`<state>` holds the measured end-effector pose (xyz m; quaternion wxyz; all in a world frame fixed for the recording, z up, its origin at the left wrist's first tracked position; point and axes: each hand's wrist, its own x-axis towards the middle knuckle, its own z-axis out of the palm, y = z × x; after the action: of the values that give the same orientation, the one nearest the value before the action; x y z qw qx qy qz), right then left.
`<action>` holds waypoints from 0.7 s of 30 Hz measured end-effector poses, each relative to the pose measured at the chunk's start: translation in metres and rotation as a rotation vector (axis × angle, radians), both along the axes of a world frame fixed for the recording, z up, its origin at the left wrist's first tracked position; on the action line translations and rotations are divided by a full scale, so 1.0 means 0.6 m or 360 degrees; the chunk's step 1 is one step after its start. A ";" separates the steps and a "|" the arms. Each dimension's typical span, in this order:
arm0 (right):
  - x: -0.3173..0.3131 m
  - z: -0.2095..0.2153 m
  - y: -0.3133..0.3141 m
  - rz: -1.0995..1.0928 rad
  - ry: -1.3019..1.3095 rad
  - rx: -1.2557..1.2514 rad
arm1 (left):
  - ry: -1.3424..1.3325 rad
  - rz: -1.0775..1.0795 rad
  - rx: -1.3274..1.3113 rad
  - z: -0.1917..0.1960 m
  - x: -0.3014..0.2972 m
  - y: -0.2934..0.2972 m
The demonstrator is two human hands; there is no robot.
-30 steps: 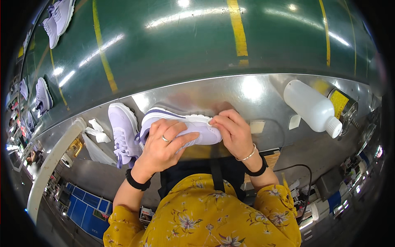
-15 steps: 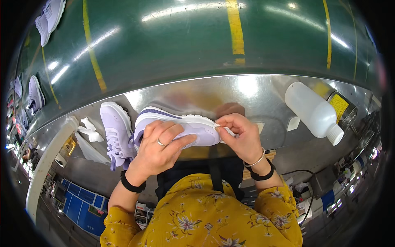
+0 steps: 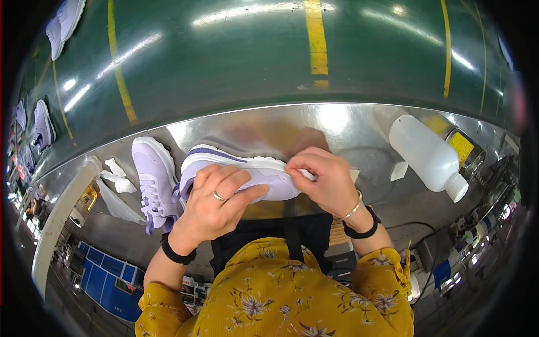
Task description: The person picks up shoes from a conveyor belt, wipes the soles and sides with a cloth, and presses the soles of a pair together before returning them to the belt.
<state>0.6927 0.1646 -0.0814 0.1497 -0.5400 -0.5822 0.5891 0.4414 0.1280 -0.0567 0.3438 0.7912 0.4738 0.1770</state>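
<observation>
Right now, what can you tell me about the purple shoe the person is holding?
The shoe is a pale lilac sneaker with a thick white sole and a darker purple stripe along its side. It lies tipped on its side, just above the shiny metal bench. The left hand wraps over its upper, and the right hand pinches its toe end. Its laces are hidden.

Steel bench (image 3: 348, 126) runs across mid-frame, glare spot on its surface. Beyond it a green belt (image 3: 224, 56) with yellow lines (image 3: 317, 39), streaked with overhead light reflections. White bottle (image 3: 429, 157) lies on the bench at right, beside a yellow-topped tin (image 3: 463, 147). Blue crates (image 3: 106, 278) on the floor, lower left.
</observation>
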 end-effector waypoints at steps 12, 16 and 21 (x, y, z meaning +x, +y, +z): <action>0.004 -0.004 0.008 0.0102 0.0039 -0.0100 | -0.0012 -0.0014 -0.0005 -0.001 0.002 -0.001; 0.002 -0.007 0.010 0.0133 0.0040 -0.0048 | -0.0026 -0.0024 0.0026 -0.008 0.002 -0.005; 0.015 0.007 0.005 0.0062 -0.0056 -0.0287 | -0.0040 -0.0024 0.0018 -0.007 -0.002 0.002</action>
<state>0.7015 0.1677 -0.0774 0.0787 -0.5501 -0.5397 0.6324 0.4402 0.1290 -0.0610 0.3466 0.7945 0.4624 0.1867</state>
